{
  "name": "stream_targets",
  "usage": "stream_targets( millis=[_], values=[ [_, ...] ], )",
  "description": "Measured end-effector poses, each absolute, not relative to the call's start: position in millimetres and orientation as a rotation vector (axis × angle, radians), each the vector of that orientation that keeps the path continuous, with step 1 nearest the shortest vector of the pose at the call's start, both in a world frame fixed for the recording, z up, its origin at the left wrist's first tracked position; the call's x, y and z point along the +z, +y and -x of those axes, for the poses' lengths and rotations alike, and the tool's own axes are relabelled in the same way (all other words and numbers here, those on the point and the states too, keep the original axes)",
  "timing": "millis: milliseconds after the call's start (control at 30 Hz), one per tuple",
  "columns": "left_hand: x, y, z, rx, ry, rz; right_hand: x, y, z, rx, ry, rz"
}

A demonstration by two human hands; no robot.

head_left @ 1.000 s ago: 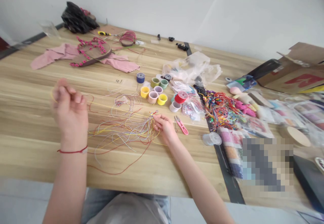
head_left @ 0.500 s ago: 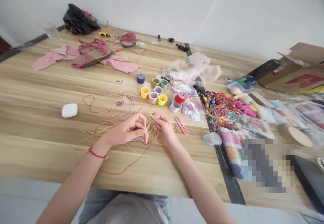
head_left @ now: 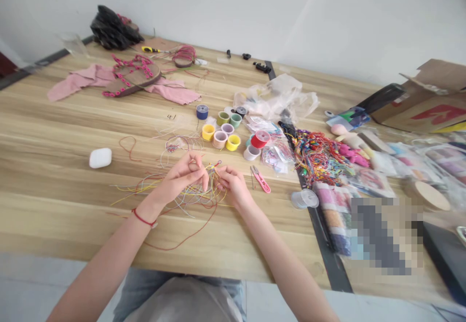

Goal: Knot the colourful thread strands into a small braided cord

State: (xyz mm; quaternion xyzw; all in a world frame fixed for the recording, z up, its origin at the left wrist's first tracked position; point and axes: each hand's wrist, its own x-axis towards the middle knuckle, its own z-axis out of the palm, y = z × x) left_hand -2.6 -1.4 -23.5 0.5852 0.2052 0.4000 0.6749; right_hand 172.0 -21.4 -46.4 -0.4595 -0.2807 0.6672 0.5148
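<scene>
My right hand (head_left: pixel 232 184) is closed, thumb and fingers pinching the bundle of thin coloured cords (head_left: pixel 211 193) near its knotted top. A small dark loop (head_left: pixel 219 163) sticks up from that knot, beside yellow and white strands. Left of the bundle, my left hand (head_left: pixel 185 177) is raised with curled fingers, thumb and fingertips pinched on a cord whose held part is too fine to see clearly. Loose yellow, grey and red cord ends spread leftward beneath my left hand. One long red cord (head_left: pixel 182 242) curves over the table toward me.
Several thread spools (head_left: pixel 220 138) stand beyond my hands. Pink thread snips (head_left: pixel 261 179) and a clear spool (head_left: pixel 304 198) lie to the right. A white case (head_left: pixel 100 158) sits left. Tangled colourful cords (head_left: pixel 316 157) and a cardboard box (head_left: pixel 418 98) are further right.
My left hand has moved slightly left and up, away from the knot, and its fingers are drawn closer together. My right hand stays near the knot.
</scene>
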Motion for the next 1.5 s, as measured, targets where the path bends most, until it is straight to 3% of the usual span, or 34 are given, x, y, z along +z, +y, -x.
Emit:
stream_targets(
  millis=[367,700,1100,1500],
  values=[
    [-13,-5,2,0.954,0.532,-1.46,-46,-22,-172,1.608,-0.684,1.099],
    [-16,-11,-5,0.588,0.7,-1.69,-42,-22,-173,1.6,-0.666,1.118],
    [-39,-3,-12,1.112,0.889,-2.264,-40,-22,-174,1.672,-0.596,1.037],
    [-40,-2,-13,1.036,0.862,-2.485,-38,-23,-173,1.66,-0.628,1.058]
  ],
)
